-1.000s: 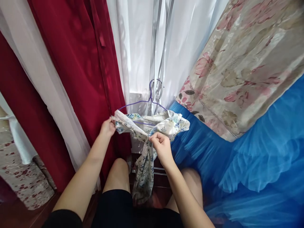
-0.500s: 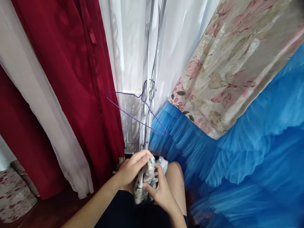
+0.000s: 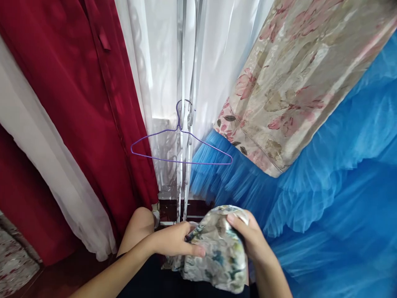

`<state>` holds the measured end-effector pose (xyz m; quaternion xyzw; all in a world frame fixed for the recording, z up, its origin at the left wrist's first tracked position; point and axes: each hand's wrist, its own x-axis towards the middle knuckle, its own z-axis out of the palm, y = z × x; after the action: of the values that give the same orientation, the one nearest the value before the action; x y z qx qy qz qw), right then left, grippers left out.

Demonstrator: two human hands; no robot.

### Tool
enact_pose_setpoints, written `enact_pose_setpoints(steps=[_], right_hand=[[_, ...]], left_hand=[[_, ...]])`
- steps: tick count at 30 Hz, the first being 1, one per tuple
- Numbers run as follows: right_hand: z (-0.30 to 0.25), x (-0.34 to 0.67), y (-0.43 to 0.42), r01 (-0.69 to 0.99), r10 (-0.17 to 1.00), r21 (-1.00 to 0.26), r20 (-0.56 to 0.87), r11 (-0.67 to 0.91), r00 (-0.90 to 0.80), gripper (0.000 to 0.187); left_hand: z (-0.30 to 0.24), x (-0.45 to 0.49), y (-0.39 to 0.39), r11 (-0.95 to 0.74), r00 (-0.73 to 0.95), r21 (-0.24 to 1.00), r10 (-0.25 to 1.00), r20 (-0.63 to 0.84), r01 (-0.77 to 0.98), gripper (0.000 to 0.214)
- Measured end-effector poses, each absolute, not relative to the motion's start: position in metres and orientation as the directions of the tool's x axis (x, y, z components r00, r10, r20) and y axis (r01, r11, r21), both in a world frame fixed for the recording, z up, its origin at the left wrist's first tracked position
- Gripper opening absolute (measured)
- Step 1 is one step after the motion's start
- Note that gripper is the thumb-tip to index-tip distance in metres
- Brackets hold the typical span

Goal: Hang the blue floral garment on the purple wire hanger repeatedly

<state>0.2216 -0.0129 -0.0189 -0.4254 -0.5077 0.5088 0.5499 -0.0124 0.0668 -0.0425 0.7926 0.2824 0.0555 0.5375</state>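
Over my lap I hold a crumpled piece of floral fabric (image 3: pixel 217 252), pale with blue, green and yellow blotches. Its exact kind is not plain. My left hand (image 3: pixel 176 240) grips its left side, thumb lying on top and the other fingers hidden behind. At its upper right edge, my right hand (image 3: pixel 248 231) pinches the cloth with the thumb in front. Beyond my hands a thin purple clothes hanger (image 3: pixel 181 162) hangs bare from white-and-silver straps.
Red cloth (image 3: pixel 93 103) and a sheer white panel (image 3: pixel 52 165) hang at left. White curtains (image 3: pixel 217 54) are behind the hanger. A floral beige cloth (image 3: pixel 288 91) hangs over ruffled blue tulle (image 3: pixel 341 207) at right. My bare knee (image 3: pixel 139 227) shows at lower left.
The fabric has gone from a tight bunch to a wider spread. My right hand has moved right and slightly up with its edge. The hanger has swung from tilted to nearly level.
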Motion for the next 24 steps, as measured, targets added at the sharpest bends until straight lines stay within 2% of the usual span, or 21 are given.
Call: enact_pose_setpoints(steps=[3,6,8,10,12,18,20,24], right_hand=[[-0.001,0.261,0.009,0.047,0.969,-0.968,0.245,0.246,-0.022,0.035],[0.024,0.293,0.058,0.186,0.893,-0.895,0.432,0.406,0.128,0.026],[0.042,0.303,0.101,0.192,0.859,-0.877,0.474,0.440,0.196,0.019],[0.059,0.301,0.144,0.110,0.871,-0.905,0.426,0.412,0.245,0.015],[0.071,0.289,0.180,0.061,0.905,-0.930,0.368,0.363,0.214,0.013],[0.080,0.245,0.213,0.013,0.984,-0.992,0.124,0.127,-0.131,0.025],[0.081,0.243,0.209,0.020,0.974,-0.990,0.136,0.142,-0.180,0.028],[0.087,0.251,0.197,0.006,0.947,-0.978,0.202,0.210,-0.248,0.031]], left_hand=[[-0.048,-0.017,0.074,-0.368,0.784,0.823,0.604,-0.142,0.432,0.041],[-0.041,-0.025,0.084,-0.429,0.694,0.817,0.718,0.051,0.384,0.033],[-0.032,-0.028,0.091,-0.471,0.627,0.820,0.757,0.186,0.326,0.031],[-0.021,-0.028,0.098,-0.509,0.578,0.819,0.764,0.286,0.267,0.034],[-0.010,-0.028,0.105,-0.526,0.518,0.812,0.783,0.345,0.254,0.037],[0.008,-0.063,0.126,-0.480,0.305,0.813,0.869,0.390,0.329,0.039],[0.009,-0.088,0.135,-0.455,0.298,0.830,0.881,0.367,0.324,0.038],[0.009,-0.140,0.160,-0.455,0.430,0.776,0.863,0.263,0.437,0.032]])
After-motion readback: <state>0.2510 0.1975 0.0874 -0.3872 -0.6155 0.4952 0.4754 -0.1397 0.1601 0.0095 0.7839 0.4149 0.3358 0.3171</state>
